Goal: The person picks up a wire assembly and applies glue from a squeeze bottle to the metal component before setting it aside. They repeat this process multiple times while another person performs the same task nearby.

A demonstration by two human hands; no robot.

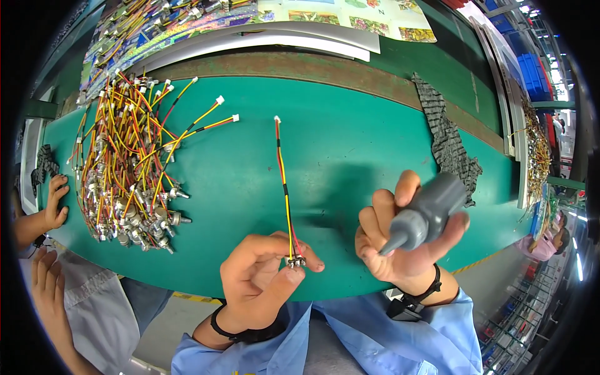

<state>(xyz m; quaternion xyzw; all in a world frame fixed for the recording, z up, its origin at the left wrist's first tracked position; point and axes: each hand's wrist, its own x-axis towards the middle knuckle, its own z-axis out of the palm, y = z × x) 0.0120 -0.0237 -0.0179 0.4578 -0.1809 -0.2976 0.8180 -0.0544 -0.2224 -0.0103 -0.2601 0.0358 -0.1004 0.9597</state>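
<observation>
My left hand (pixel 253 275) pinches the small metal terminals of a wired potentiometer (pixel 295 261) between thumb and fingers; most of its body is hidden. Red, yellow and black wires (pixel 285 187) run from it, away from me across the green mat, to a small white connector (pixel 277 119). To the right, my right hand (pixel 394 259) is wrapped round a dark grey squeeze bottle (pixel 431 209). The bottle is tilted, its tapered nozzle pointing down and left toward my left hand, apart from the terminals.
A heap of wired potentiometers (pixel 128 169) covers the left of the green table (pixel 350 131). A striped dark cloth (pixel 444 131) lies at the right. Another person's hands (pixel 56 203) are at the left edge. Beyond the brown rail (pixel 300 69), more wired parts lie on printed sheets.
</observation>
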